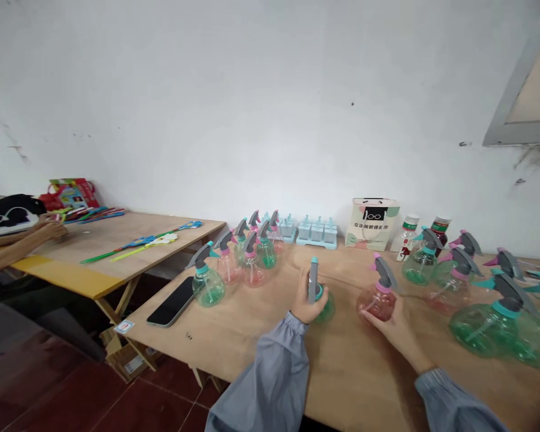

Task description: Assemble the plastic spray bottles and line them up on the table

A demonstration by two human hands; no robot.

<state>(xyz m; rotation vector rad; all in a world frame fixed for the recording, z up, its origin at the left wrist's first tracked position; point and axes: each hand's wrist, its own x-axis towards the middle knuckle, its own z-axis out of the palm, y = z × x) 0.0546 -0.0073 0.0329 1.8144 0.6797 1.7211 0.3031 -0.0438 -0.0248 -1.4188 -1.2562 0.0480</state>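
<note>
My left hand [306, 303] is closed around the neck of a green spray bottle [326, 307] with a grey and turquoise trigger head, upright at the middle of the table. To its right, my right hand [393, 327] grips the round body of a pink spray bottle [377, 302], whose grey and pink head points up. The fingers behind that bottle are partly hidden. Several more spray bottles, green and pink, stand left of my hands, the nearest a green spray bottle [208, 286]. Another group stands at the right, with a large green spray bottle [483, 327] in front.
A black phone [171, 302] lies at the table's left edge. Light-blue ice-pop molds [317, 233], a paper bag [371, 224] and two bottles with white caps line the wall. On the neighbouring table [135, 231] lie colourful plastic sticks; another person's hands [49, 233] rest there.
</note>
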